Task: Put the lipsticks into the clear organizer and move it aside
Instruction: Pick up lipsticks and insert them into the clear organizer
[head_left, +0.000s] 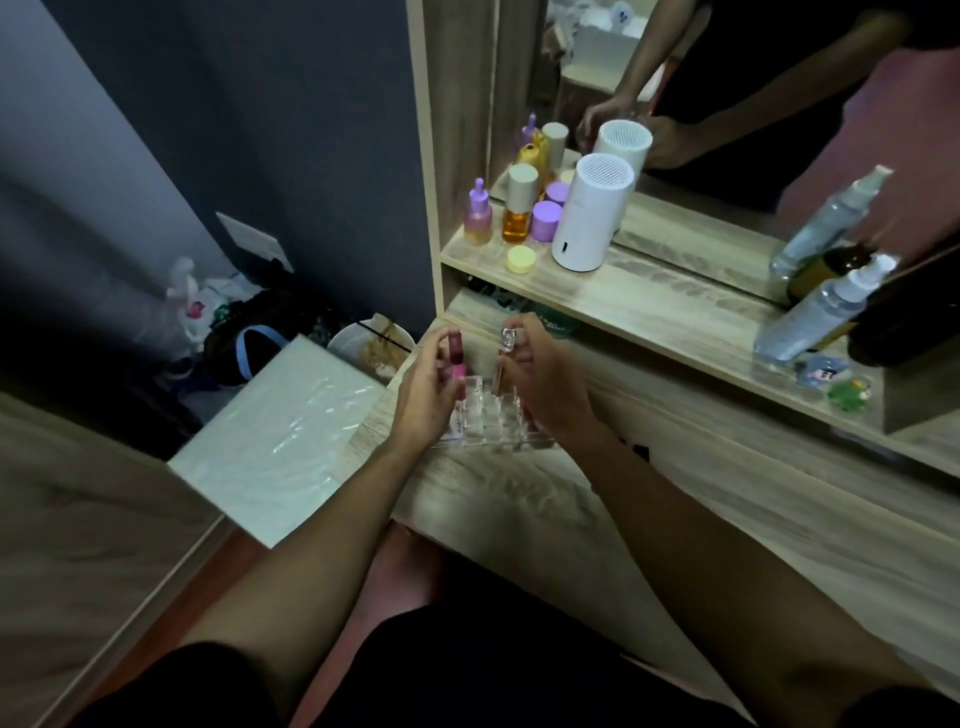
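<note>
Nearest us, the clear organizer (488, 415) sat on the wood-grain tabletop (519, 499), a gridded acrylic tray directly beneath both hands. We noted the left hand (423, 395) pinching a glossy pink lipstick (457, 358) and the right hand (545, 387) gripping a slim gold, silver-capped lipstick (505, 358), both tubes upright (long axes vertical), the gold one apparently lower, entering a cell.

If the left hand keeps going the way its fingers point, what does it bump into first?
Probably the shelf edge of the wooden vanity. The left hand, holding a pink lipstick, points up and away over the clear organizer. Depth is hard to judge.
</note>
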